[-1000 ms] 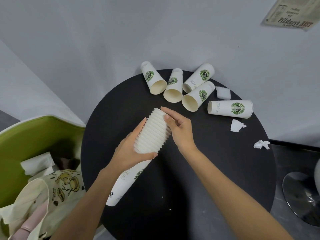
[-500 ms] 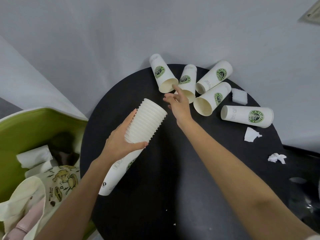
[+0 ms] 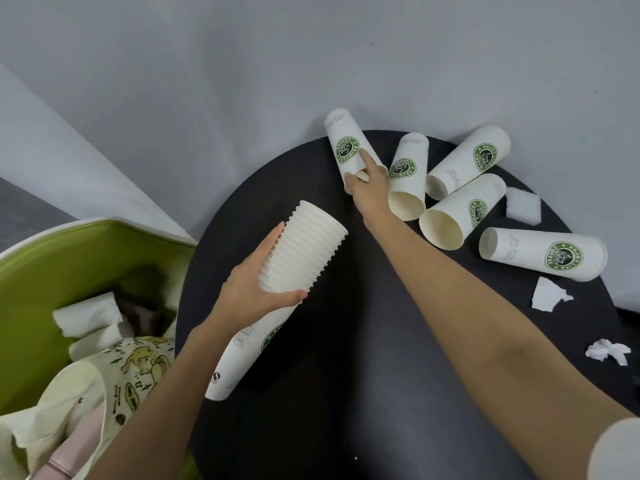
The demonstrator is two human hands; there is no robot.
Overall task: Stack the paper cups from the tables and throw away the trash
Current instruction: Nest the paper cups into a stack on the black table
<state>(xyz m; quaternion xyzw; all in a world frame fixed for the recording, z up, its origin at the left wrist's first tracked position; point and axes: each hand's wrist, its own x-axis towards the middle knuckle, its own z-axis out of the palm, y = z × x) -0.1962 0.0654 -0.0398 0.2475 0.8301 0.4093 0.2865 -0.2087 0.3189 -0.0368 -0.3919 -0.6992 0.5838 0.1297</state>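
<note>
My left hand (image 3: 258, 292) grips a long stack of nested white paper cups (image 3: 304, 251), tilted over the round black table (image 3: 311, 393) with its rims pointing up and away. Several loose white cups with green logos lie on their sides at the table's far edge. My right hand (image 3: 367, 188) is at the mouth of the leftmost cup (image 3: 346, 147), thumb at the rim and a finger laid along its side. Beside it lie a second cup (image 3: 407, 178), a third (image 3: 467, 161), a fourth (image 3: 457, 213) and a fifth (image 3: 543, 252).
Torn white paper scraps (image 3: 549, 294) and a crumpled piece (image 3: 607, 351) lie on the table's right side, with a white wad (image 3: 523, 206) near the cups. A green chair (image 3: 52, 282) at the left holds a printed tote bag (image 3: 104, 382) and tissues. A grey wall runs behind.
My right hand left the top of the stack and reached forward to the leftmost lying cup. The left hand kept holding the stack, and the view shifted left.
</note>
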